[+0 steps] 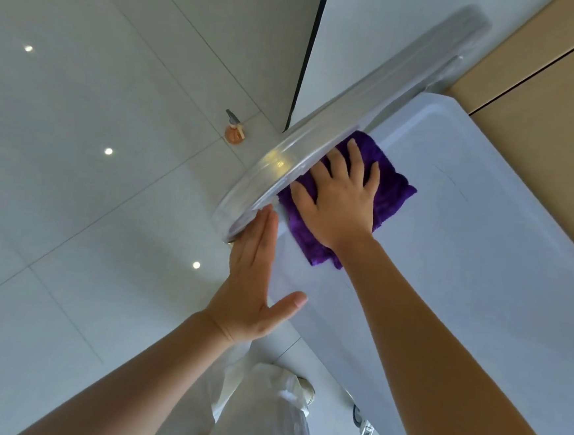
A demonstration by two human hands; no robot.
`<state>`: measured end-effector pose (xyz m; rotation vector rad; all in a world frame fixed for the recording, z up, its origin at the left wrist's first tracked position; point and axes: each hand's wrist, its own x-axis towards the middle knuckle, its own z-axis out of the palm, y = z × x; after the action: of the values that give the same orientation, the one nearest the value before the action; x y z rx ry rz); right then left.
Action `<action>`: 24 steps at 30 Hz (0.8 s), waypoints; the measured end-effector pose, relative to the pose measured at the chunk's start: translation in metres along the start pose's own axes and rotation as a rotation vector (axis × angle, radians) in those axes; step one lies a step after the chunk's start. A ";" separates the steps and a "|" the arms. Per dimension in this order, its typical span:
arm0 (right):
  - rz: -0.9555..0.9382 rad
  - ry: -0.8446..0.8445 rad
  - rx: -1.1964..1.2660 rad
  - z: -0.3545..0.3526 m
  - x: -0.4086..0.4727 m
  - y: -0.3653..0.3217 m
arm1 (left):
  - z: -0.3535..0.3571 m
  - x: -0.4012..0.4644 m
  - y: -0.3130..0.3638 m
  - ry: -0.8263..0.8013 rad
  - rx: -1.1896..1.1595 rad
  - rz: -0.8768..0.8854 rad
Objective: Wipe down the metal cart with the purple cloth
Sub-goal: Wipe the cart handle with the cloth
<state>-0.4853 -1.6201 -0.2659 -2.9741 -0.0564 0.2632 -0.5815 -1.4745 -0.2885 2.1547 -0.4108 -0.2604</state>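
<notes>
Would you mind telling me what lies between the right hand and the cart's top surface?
In the head view, the purple cloth lies flat between the right hand and the cart top.

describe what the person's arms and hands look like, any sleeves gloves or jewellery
Both forearms are bare up to the frame edge, with no sleeves in view. The left hand and right hand wear no gloves, and no rings, watch or bracelet show. Fingernails are short and unpainted.

cloth (389, 187): showing deep purple
cart (466, 231): showing pale silver-grey
floor (79, 132): showing pale grey tiles
bottle (234, 132) at ten o'clock: glowing orange
</notes>
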 end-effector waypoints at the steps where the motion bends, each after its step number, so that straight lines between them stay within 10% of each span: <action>1: -0.015 -0.010 -0.001 0.002 -0.007 -0.005 | -0.001 0.001 0.001 0.007 -0.023 0.003; 15: 0.092 0.014 -0.048 0.034 -0.098 -0.065 | -0.036 0.002 0.006 -0.035 -0.377 -0.036; 24: 0.207 -0.034 -0.044 0.041 -0.118 -0.081 | -0.051 0.003 -0.007 -0.218 -0.065 0.139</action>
<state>-0.6106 -1.5400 -0.2729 -3.0201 0.2454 0.3408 -0.5609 -1.4338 -0.2653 2.0303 -0.6648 -0.4259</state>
